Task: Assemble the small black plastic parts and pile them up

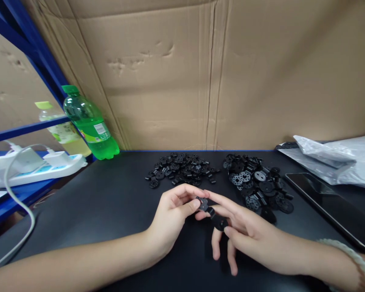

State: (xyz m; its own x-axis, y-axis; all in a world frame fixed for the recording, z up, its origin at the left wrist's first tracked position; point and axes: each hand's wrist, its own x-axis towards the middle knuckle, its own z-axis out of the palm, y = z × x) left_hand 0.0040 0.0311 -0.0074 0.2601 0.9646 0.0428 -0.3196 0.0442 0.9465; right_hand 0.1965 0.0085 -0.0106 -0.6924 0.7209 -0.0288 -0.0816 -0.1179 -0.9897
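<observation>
Between my two hands, above the black table, is a small black plastic part (212, 212) with a roundish piece at each end and a narrow link in the middle. My left hand (174, 217) pinches its upper left end between thumb and fingers. The lower right end, a round disc, is gripped by the thumb and fingers of my right hand (241, 227), with the other fingers hanging loosely below. Beyond the hands lie a left pile of small black plastic pieces (182, 167) and a right pile of larger black discs and clips (258, 182).
A dark phone (331, 207) lies at the right, before a grey plastic bag (340, 158). At the left stand a green bottle (93, 129), a pale yellow bottle (63, 134) and a white power strip (48, 170) with a cable. A cardboard wall (158, 81) closes off the back.
</observation>
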